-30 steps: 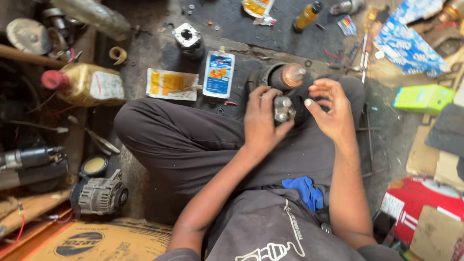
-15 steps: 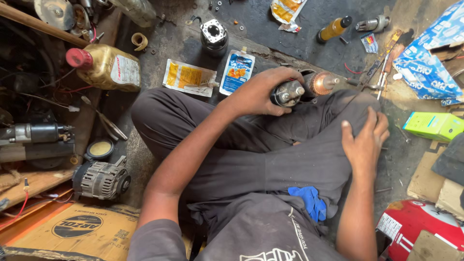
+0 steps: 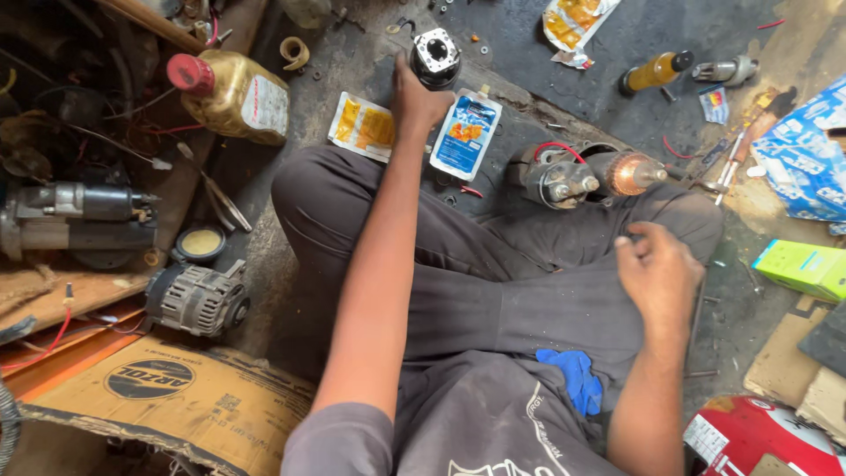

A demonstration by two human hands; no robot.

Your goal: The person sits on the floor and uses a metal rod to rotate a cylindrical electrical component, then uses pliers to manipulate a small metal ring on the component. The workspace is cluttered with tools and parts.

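I sit cross-legged on a grimy workshop floor. My left hand (image 3: 419,99) is stretched forward, and its fingers wrap the near side of a round black metal housing (image 3: 436,51) with a pale square top that stands on the floor. My right hand (image 3: 659,275) rests on my right knee, fingers loosely apart and holding nothing. A starter motor part (image 3: 557,179) with a red wire and a copper armature end (image 3: 631,173) lies just beyond my legs, between the two hands, with neither hand on it.
A blue-and-white pouch (image 3: 466,132) and a yellow sachet (image 3: 362,126) lie by my left wrist. At left are an oil jug (image 3: 238,95), a starter motor (image 3: 79,222), an alternator (image 3: 196,300) and cardboard (image 3: 167,388). At right are a green box (image 3: 804,267), screwdrivers (image 3: 731,163) and a small yellow bottle (image 3: 654,70).
My left hand let go of the starter motor part, which now lies beyond my legs, and reached forward to the round black housing. My right hand dropped onto my knee.
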